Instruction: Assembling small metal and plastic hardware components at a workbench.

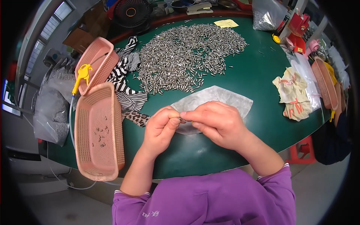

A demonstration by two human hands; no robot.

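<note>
My left hand (162,126) and my right hand (219,122) meet above the front part of the table. Both are closed, thumbs and forefingers pinched together on a small metal part (183,120). Fingers cover most of that part, so its exact shape is hidden. Beneath the hands lies a grey cloth (210,95), spread flat. Just beyond it, a large heap of small silvery metal pins (176,56) covers the middle of the green table (258,75).
At left stand two pink plastic baskets; the nearer basket (84,131) holds a few small pieces. A yellow air gun (83,77) rests on the farther basket (110,63). Striped rags (129,95) lie beside them. A printed cloth (294,92) is at right, a black fan (131,15) behind.
</note>
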